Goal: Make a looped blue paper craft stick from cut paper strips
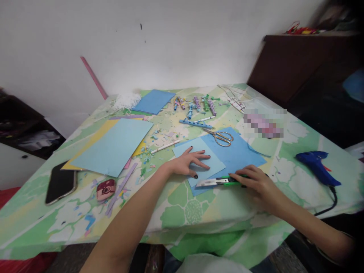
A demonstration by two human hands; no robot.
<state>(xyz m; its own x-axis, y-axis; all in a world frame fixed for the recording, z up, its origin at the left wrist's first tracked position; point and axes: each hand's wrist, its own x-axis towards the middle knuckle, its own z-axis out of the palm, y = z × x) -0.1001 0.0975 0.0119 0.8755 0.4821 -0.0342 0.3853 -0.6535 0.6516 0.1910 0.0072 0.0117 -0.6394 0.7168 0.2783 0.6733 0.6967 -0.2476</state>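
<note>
My left hand lies flat with fingers spread on a light blue paper sheet, pressing it down. That sheet rests on a darker blue sheet. My right hand is closed around a green utility knife, whose blade lies along the near edge of the light blue sheet. Gold-handled scissors lie on the darker sheet just beyond my hands.
The table has a green floral cloth. A stack of coloured paper, a phone, a small pink object, pens, rolled paper pieces, a blue glue gun and paper scraps lie about. A dark cabinet stands at right.
</note>
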